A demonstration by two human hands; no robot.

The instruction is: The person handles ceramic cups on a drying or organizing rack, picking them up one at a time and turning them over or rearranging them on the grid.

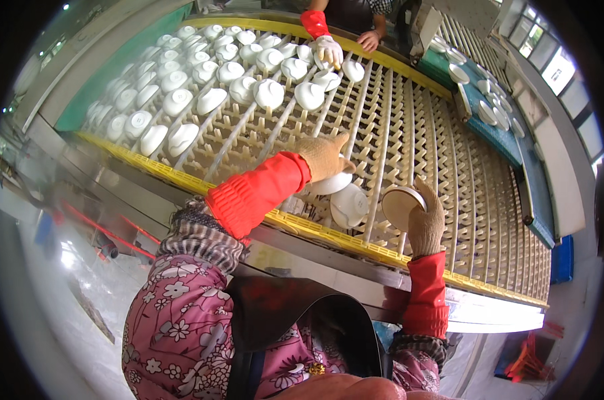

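Both my hands wear tan knit gloves with red cuffs, over a slatted conveyor rack with pegs (442, 193). My left hand (323, 159) is closed over a white bowl (332, 184), its fingertips partly hidden. Just beside that one, a second white bowl (349, 205) rests bottom-up on the pegs near the yellow edge. To the right, my right hand (427, 223) grips the rim of another bowl (399, 208), which is tilted with its round opening toward the left.
Many upturned white bowls (268, 94) cover the rack's far left part. Across the rack, a co-worker's gloved hand (328, 51) touches bowls; their other hand (369, 41) is at the edge. A green conveyor belt (474, 100) carries bowls at right. Yellow rails (355, 241) border the rack.
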